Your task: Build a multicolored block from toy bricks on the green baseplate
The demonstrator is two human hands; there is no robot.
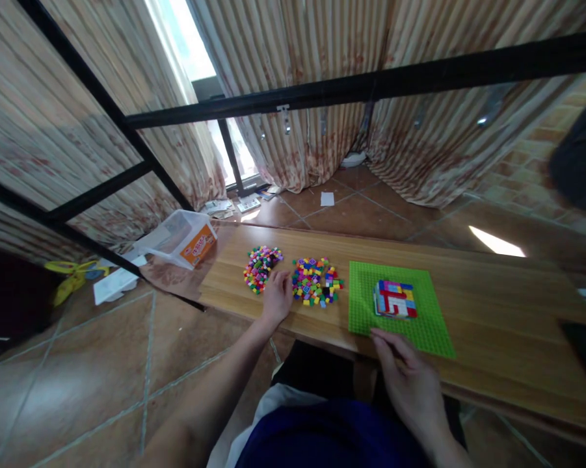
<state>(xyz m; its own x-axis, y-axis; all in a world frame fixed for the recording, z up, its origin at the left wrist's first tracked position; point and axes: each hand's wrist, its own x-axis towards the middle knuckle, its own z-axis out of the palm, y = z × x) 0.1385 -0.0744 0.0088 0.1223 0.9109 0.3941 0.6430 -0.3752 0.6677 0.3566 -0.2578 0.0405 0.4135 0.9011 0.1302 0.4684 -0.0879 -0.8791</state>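
Note:
My left hand (278, 298) is between two heaps of small toy bricks, its fingers bent together, and what they hold, if anything, is hidden. A mixed-colour brick heap (256, 272) lies at its left, another brick heap (314, 281) at its right. My right hand (412, 377) is over the near edge of a green studded baseplate (426, 328), thumb and fingers closed in a pinch. Whatever sits at its fingertips is too small to make out. On the baseplate stands a low block of joined bricks (395, 299), red, white, blue and yellow on top.
The wooden table (497, 325) runs wide to the right. A clear plastic bin (181, 239) with an orange label stands beyond the table's left end. A black-framed glass partition (322, 94) rises behind the table. A dark object (583, 351) lies at the right edge.

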